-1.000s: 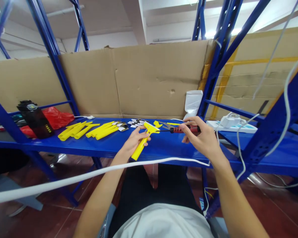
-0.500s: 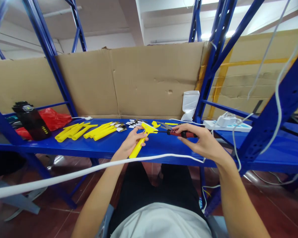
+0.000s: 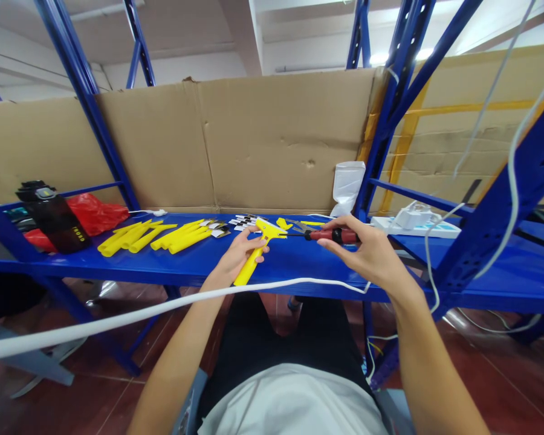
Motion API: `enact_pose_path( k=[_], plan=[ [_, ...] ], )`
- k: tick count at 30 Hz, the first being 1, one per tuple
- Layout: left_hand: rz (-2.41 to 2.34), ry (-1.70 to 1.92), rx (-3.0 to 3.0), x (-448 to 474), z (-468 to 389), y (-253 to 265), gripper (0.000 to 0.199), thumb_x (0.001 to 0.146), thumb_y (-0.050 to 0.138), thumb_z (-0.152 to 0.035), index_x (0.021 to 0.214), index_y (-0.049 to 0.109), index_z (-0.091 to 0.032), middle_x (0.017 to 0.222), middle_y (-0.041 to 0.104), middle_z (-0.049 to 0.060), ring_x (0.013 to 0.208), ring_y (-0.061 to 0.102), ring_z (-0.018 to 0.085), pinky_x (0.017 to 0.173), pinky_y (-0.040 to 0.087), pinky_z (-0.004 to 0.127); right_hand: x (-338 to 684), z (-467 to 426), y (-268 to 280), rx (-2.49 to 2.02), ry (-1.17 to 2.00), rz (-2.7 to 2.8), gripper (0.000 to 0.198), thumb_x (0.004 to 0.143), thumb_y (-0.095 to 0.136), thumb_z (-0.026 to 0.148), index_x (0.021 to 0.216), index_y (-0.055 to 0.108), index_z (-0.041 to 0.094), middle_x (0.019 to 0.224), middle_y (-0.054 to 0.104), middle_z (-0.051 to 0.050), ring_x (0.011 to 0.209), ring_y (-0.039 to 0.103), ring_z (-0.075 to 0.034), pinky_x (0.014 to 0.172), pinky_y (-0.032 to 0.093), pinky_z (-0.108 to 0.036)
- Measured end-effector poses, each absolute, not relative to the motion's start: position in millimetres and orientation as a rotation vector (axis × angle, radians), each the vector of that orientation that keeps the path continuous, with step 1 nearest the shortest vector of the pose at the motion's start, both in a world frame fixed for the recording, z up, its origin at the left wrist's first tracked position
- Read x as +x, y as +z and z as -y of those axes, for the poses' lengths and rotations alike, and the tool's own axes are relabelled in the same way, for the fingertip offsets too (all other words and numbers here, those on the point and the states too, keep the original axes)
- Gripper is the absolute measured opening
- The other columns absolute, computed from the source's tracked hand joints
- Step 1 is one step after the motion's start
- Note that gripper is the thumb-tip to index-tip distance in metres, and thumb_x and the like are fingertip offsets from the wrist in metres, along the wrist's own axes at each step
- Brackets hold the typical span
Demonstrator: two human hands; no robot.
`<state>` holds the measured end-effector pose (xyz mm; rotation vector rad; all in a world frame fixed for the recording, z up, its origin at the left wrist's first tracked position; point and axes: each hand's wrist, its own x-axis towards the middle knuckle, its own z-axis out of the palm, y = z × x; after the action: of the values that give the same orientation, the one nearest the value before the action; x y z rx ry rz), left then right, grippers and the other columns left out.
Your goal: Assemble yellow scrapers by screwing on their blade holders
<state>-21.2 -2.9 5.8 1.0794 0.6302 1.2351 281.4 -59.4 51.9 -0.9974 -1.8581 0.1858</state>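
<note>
My left hand [image 3: 245,254] is wrapped round the handle of a yellow plastic scraper [image 3: 249,270], tilted above the front of the blue bench, its wide head pointing up and right. In my right hand [image 3: 361,244] is a screwdriver [image 3: 323,235] with a red and black handle, held level. Its thin shaft points left to the scraper's head; whether the tip is seated in a screw is too small to tell. Behind the head lie small yellow pieces [image 3: 281,223] and a pair of scissors [image 3: 304,226], partly hidden. White and black pieces [image 3: 245,222] lie beside them.
Several yellow handles [image 3: 131,237] and yellow scrapers with metal and white ends [image 3: 185,237] lie at left. A black bottle [image 3: 54,217] leans by a red bag [image 3: 100,214]. A white cable [image 3: 163,314] crosses before the bench [image 3: 199,266]. At right sits a power strip [image 3: 417,226].
The view has shifted slightly. My right hand's fingers have shifted on the screwdriver handle, which looks turned. The left hand keeps the scraper in almost the same place.
</note>
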Motion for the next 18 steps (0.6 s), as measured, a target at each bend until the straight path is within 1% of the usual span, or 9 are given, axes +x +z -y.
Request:
enact_pose_path(
  k=[2,3,4,7,8,12,14,16,18],
  plan=[
    [-0.630,1.232,1.080,-21.8,2.2,5.1,0.067,0.071,0.098,-0.017,0.122,0.055,-0.024,0.099,0.067,0.003,0.075,0.068,0.014,0.052,0.043,0.017,280.3,57.4,50.6,-1.096,0.226,1.790,0.033,0.101,0.073,0.059,0.104,0.075,0.026,0.074,0.079,-0.002,0.064,0.076,-0.025,0.068,0.061,-0.038],
    [-0.629,1.232,1.077,-22.1,1.8,4.8,0.068,0.071,0.098,-0.016,0.122,0.055,-0.024,0.098,0.067,0.003,0.075,0.068,0.014,0.052,0.043,0.017,280.2,56.5,50.1,-1.104,0.226,1.778,0.033,0.102,0.072,0.059,0.103,0.075,0.026,0.072,0.078,-0.002,0.062,0.075,-0.024,0.066,0.060,-0.037],
    [-0.625,1.235,1.071,-22.4,1.4,4.5,0.068,0.071,0.098,-0.016,0.122,0.054,-0.024,0.098,0.066,0.002,0.075,0.068,0.013,0.052,0.042,0.017,280.3,55.7,49.6,-1.078,0.214,1.790,0.031,0.102,0.072,0.057,0.105,0.075,0.026,0.077,0.080,-0.003,0.067,0.078,-0.025,0.069,0.061,-0.038],
    [-0.609,1.244,1.058,-23.0,-0.2,3.4,0.068,0.071,0.099,-0.016,0.123,0.054,-0.024,0.100,0.067,0.003,0.075,0.068,0.013,0.052,0.043,0.017,279.9,55.0,49.1,-0.946,0.151,1.880,0.031,0.098,0.078,0.050,0.118,0.074,0.027,0.110,0.085,-0.007,0.097,0.083,-0.028,0.087,0.065,-0.040],
    [-0.608,1.242,1.060,-23.2,-0.8,2.9,0.068,0.071,0.098,-0.016,0.123,0.055,-0.024,0.101,0.067,0.003,0.076,0.068,0.013,0.052,0.043,0.017,279.3,55.0,48.9,-0.952,0.139,1.887,0.031,0.098,0.078,0.050,0.118,0.074,0.026,0.113,0.085,-0.007,0.099,0.082,-0.028,0.087,0.065,-0.040],
    [-0.599,1.215,1.092,-24.1,-3.5,0.9,0.066,0.071,0.098,-0.015,0.121,0.056,-0.023,0.100,0.067,0.003,0.077,0.069,0.014,0.052,0.043,0.017,277.6,53.7,47.7,-1.068,0.109,1.775,0.033,0.099,0.076,0.057,0.095,0.077,0.024,0.091,0.084,-0.007,0.079,0.080,-0.026,0.075,0.065,-0.039],
    [-0.594,1.206,1.102,-24.6,-4.4,0.2,0.064,0.072,0.097,-0.015,0.120,0.056,-0.023,0.100,0.067,0.003,0.077,0.069,0.014,0.052,0.043,0.016,279.7,52.2,47.0,-0.986,0.179,1.806,0.032,0.097,0.079,0.057,0.101,0.079,0.025,0.099,0.085,-0.007,0.086,0.082,-0.027,0.080,0.067,-0.040],
    [-0.594,1.203,1.102,-24.6,-4.4,0.1,0.064,0.073,0.097,-0.015,0.121,0.056,-0.023,0.101,0.067,0.003,0.077,0.069,0.014,0.052,0.043,0.016,283.6,50.4,46.7,-0.897,0.220,1.851,0.035,0.095,0.083,0.056,0.112,0.078,0.026,0.113,0.086,-0.008,0.102,0.083,-0.030,0.089,0.068,-0.041],
    [-0.586,1.196,1.099,-24.0,-3.6,0.6,0.064,0.072,0.097,-0.014,0.121,0.057,-0.023,0.102,0.067,0.003,0.077,0.069,0.013,0.052,0.042,0.015,287.4,48.6,46.3,-0.932,0.172,1.815,0.039,0.093,0.085,0.058,0.113,0.077,0.026,0.110,0.086,-0.008,0.098,0.084,-0.030,0.087,0.068,-0.042]
  ],
)
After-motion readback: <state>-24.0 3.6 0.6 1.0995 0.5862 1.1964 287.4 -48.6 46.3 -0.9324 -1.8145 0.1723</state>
